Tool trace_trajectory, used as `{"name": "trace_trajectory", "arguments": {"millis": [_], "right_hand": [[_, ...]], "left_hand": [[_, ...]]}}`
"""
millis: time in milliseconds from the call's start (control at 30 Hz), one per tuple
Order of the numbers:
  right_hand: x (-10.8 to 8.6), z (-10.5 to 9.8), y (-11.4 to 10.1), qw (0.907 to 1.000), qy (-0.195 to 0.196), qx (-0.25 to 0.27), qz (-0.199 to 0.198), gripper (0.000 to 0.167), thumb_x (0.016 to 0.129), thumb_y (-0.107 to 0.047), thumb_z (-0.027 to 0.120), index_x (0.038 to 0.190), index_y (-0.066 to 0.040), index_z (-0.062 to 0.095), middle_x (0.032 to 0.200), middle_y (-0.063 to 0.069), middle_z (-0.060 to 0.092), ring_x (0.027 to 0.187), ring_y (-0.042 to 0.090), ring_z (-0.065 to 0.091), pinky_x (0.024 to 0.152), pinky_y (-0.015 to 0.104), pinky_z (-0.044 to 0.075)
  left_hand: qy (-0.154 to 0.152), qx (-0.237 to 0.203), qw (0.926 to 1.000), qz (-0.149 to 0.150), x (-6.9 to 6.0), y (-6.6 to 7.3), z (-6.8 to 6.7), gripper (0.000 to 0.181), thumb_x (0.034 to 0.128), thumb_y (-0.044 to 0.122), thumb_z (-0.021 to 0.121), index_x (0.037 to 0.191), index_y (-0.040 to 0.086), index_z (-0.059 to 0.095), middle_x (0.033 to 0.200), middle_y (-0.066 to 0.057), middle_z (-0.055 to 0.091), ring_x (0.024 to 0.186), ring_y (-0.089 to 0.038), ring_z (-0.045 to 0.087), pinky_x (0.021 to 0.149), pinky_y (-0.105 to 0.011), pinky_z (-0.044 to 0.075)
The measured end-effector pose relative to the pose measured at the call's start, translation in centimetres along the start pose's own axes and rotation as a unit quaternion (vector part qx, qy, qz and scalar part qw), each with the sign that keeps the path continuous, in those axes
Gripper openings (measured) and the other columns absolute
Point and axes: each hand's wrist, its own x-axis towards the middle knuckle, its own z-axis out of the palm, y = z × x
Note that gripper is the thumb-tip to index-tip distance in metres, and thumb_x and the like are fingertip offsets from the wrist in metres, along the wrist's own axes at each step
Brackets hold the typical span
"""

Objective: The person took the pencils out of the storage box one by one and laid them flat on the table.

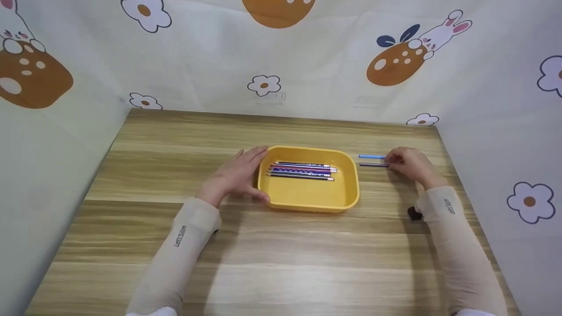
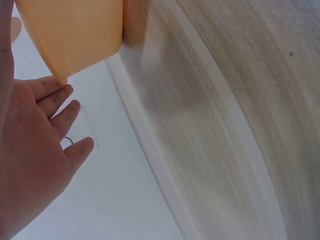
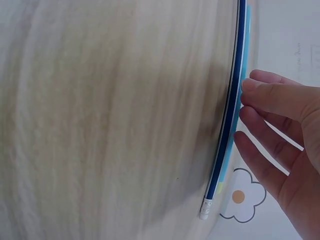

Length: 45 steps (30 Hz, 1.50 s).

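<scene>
A yellow tray [image 1: 307, 202] sits mid-table with several pencils [image 1: 303, 171] lying in it. My left hand [image 1: 235, 175] rests against the tray's left end, fingers spread and thumb near its front corner. In the left wrist view the fingertips [image 2: 61, 84] touch the tray's corner. Right of the tray, my right hand [image 1: 408, 164] is at two slim sticks. Its thumb and a finger close together on the light blue stick [image 1: 371, 156], seemingly pinching it. Alongside lies a dark blue pencil [image 3: 231, 107] with a white eraser end; fingers partly hide the light blue stick.
The wood-grain table [image 1: 307, 254] is bounded by pale printed curtains [image 1: 210, 66] at the back and both sides. The right side curtain stands close to my right forearm. A small black object [image 1: 414, 213] shows beneath the right cuff.
</scene>
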Motion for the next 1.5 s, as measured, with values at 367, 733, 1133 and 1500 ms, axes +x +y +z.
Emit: {"name": "trace_trajectory", "arguments": {"millis": [367,733,1133,1500], "right_hand": [[-0.2,-0.8,-0.5,0.9999,0.012,-0.006,0.003,0.014,0.092,-0.009,0.070,0.103,-0.001,0.073,0.101,0.019,0.072,0.095,0.034,0.067,0.087,0.054,0.055],[-0.1,-1.2,-1.3,0.9998,0.012,0.015,-0.007,0.013,0.091,-0.006,0.070,0.102,0.000,0.073,0.100,0.019,0.072,0.095,0.033,0.067,0.087,0.054,0.057],[-0.5,-1.8,-2.1,0.9987,-0.004,0.050,-0.014,0.016,0.091,0.001,0.067,0.106,0.004,0.071,0.105,0.022,0.071,0.098,0.035,0.067,0.089,0.055,0.058],[-0.4,-2.2,-3.7,0.9972,-0.009,0.061,-0.043,0.018,0.090,0.003,0.067,0.108,0.004,0.071,0.106,0.023,0.071,0.100,0.038,0.067,0.090,0.058,0.056]], "left_hand": [[0.001,-0.004,1.0000,0.002,0.1,-0.1,0.0,0.135,0.0601,0.079,0.076,0.161,0.013,0.014,0.170,-0.002,0.010,0.157,-0.023,0.010,0.130,-0.047,0.006],[-0.003,0.000,1.0000,-0.002,0.0,0.0,0.1,0.136,0.0599,0.080,0.075,0.161,0.014,0.013,0.170,-0.002,0.009,0.157,-0.022,0.009,0.130,-0.048,0.005],[-0.005,-0.002,1.0000,-0.003,0.1,0.0,0.0,0.134,0.0619,0.078,0.076,0.161,0.014,0.012,0.170,-0.002,0.009,0.158,-0.023,0.009,0.130,-0.046,0.004],[-0.001,-0.001,1.0000,0.001,0.0,0.0,-0.1,0.135,0.0614,0.076,0.077,0.161,0.013,0.013,0.170,-0.003,0.011,0.157,-0.024,0.010,0.130,-0.048,0.005]]}}
